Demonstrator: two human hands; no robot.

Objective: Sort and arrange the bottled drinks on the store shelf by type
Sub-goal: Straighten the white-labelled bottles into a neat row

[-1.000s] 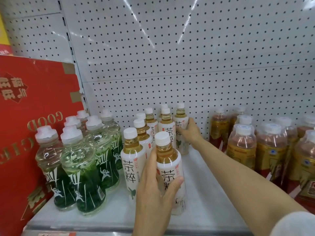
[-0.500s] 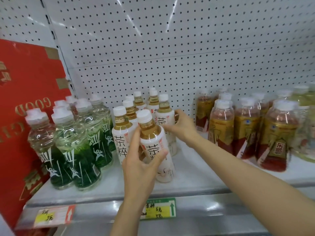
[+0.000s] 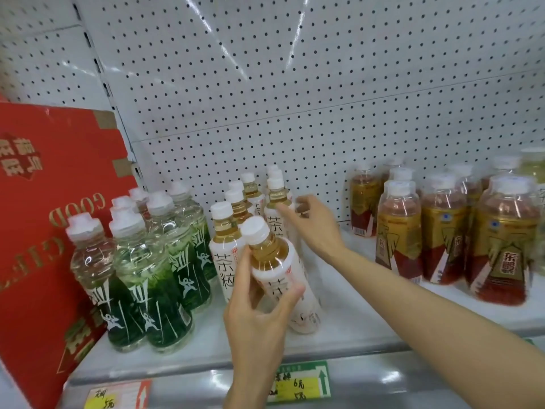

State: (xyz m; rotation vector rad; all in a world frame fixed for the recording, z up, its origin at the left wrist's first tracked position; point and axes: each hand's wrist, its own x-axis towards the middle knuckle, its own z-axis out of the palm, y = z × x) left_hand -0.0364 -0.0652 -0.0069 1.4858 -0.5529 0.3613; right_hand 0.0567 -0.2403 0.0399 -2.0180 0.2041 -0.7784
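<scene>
Several white-labelled tea bottles (image 3: pixel 225 255) with amber liquid stand in two rows mid-shelf. My left hand (image 3: pixel 259 314) is wrapped around the front tea bottle (image 3: pixel 283 278), which leans to the left with its base near the shelf front. My right hand (image 3: pixel 317 228) reaches in from the right and holds a tea bottle further back (image 3: pixel 275 208), thumb on its shoulder, fingers behind it. Green-labelled clear bottles (image 3: pixel 153 278) are grouped to the left. Gold-and-red labelled bottles (image 3: pixel 398 231) stand to the right.
A red cardboard box (image 3: pixel 44 231) stands at the shelf's left end, touching the green bottles. A perforated white back panel (image 3: pixel 295 84) closes the rear. Price tags (image 3: pixel 298 382) hang on the white shelf's (image 3: pixel 354 326) front rail. A bare strip of shelf separates tea and gold bottles.
My right hand has come forward from the rearmost tea bottle to one nearer the front. My left hand has tilted the front tea bottle leftward. The view has dropped, showing the shelf rail.
</scene>
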